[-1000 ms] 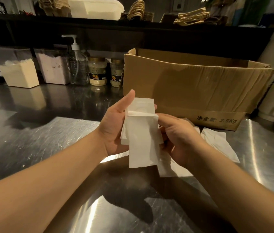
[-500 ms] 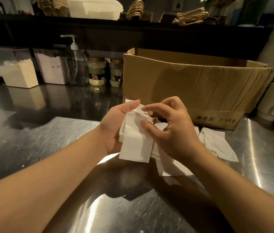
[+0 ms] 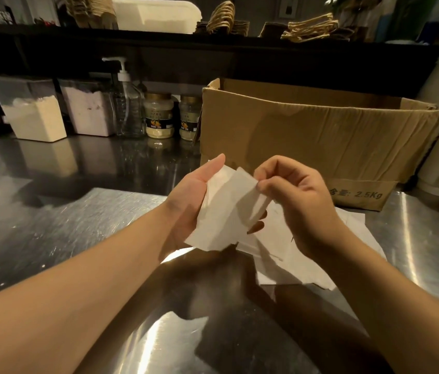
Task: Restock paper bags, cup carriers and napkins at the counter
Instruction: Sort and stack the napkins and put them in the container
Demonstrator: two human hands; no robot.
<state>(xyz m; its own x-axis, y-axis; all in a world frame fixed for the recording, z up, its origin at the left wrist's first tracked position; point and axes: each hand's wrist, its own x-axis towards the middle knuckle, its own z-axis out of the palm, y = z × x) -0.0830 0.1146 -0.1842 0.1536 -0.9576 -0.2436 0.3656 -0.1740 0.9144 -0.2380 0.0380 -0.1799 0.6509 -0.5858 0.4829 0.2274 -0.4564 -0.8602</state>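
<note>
Nearby, a cardboard box [image 3: 315,141] stands on the shiny steel counter [image 3: 51,225].

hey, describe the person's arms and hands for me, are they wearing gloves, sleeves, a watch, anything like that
Nothing is worn as far as the view shows. The left hand and the right hand are both bare, with no gloves, and no rings show on the visible fingers. Both forearms are bare to the frame edge: no sleeves, watch or wristbands in sight. Fingernails look short and unpainted.

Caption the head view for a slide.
Both hands, left hand and right hand, hold a white paper bag before a cardboard box.
</note>
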